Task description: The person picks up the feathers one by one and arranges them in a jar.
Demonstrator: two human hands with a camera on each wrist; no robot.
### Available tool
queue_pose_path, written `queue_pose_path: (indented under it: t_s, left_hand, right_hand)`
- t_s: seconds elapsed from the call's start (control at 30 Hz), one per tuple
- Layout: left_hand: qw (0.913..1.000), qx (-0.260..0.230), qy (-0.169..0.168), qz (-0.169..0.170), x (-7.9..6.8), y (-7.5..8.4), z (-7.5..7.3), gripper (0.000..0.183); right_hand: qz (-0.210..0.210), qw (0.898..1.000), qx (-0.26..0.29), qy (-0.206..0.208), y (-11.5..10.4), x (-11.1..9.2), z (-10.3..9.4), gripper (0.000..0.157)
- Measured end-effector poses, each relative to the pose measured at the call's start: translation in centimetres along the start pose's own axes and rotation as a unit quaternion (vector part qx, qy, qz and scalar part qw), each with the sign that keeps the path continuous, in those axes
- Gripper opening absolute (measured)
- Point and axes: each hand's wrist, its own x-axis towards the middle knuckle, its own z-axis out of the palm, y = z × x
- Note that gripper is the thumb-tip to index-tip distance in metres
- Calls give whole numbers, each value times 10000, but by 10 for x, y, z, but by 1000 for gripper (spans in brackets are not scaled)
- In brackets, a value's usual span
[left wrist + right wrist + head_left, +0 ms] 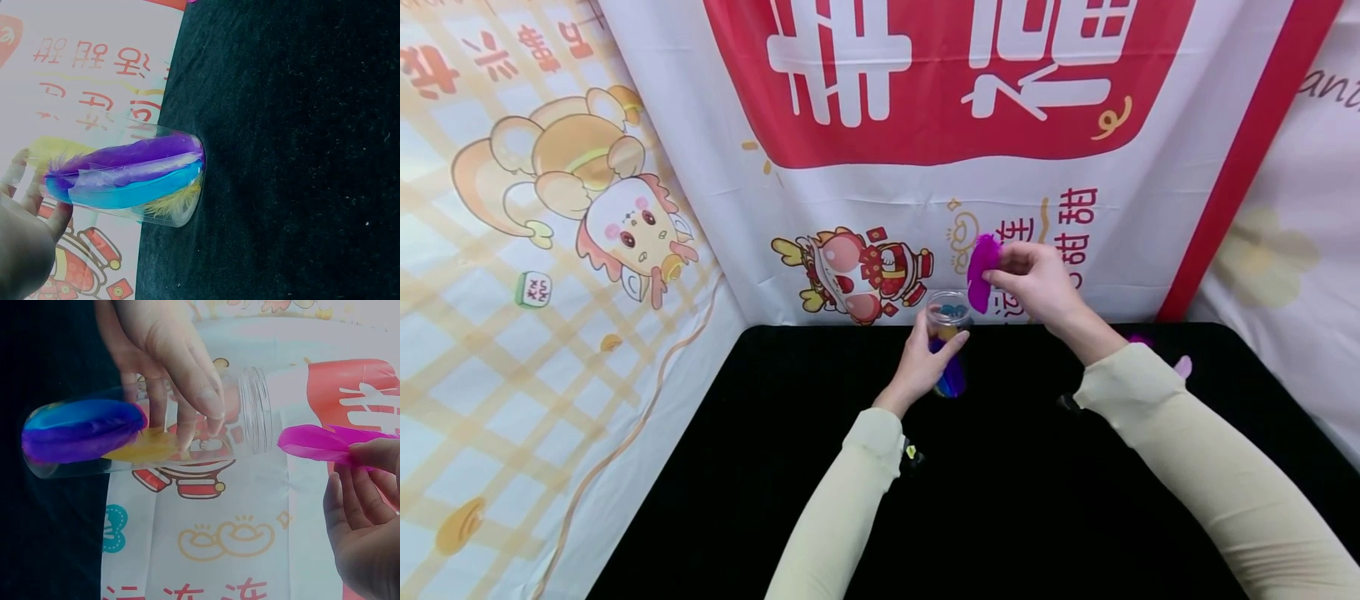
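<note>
A clear jar (pixel 75 469) with a threaded, lidless mouth stands toward the back of the black table. My left hand (pixel 922 358) grips it near the top, thumb and fingers around its wall. Inside lie a purple feather (pixel 144 153), a blue feather (pixel 137 187) and a yellow feather (pixel 144 447). My right hand (pixel 1037 279) pinches a magenta feather (pixel 981 271) between thumb and fingers. One tip of this feather points at the jar's mouth, just outside it and apart from the rim.
The black table (pixel 1000 500) spreads beneath both arms. Partly behind my right sleeve, a pale pink feather-like piece (pixel 1183 367) and a magenta bit (pixel 1141 340) lie at the right. A printed white cloth (pixel 850 208) hangs right behind the jar, and another cloth (pixel 550 333) on the left.
</note>
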Motion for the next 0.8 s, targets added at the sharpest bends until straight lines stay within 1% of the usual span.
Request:
queue_pose_path:
  t_s: [0.17, 0.27, 0.4, 0.5, 0.67, 0.8]
  left_hand:
    - [10000, 56, -4, -35, 0, 1, 0, 61]
    - [10000, 40, -11, 2, 0, 1, 0, 63]
    - [10000, 2, -45, -56, 0, 0, -1, 66]
    - [10000, -42, -39, -79, 1, -1, 0, 64]
    - [9999, -107, -17, -68, 1, -2, 0, 59]
    - [10000, -22, 18, 2, 1, -2, 1, 61]
  right_hand:
    - [-8, 10000, 54, 11, 0, 2, 3, 18]
    - [-45, 9999, 129, 23, 0, 3, 6, 19]
    - [-83, 9997, 227, 50, 0, 4, 9, 18]
    - [-109, 9996, 261, 54, 1, 5, 11, 18]
    - [-110, 9996, 244, 53, 1, 6, 14, 17]
    - [-124, 9997, 209, 69, 2, 6, 16, 17]
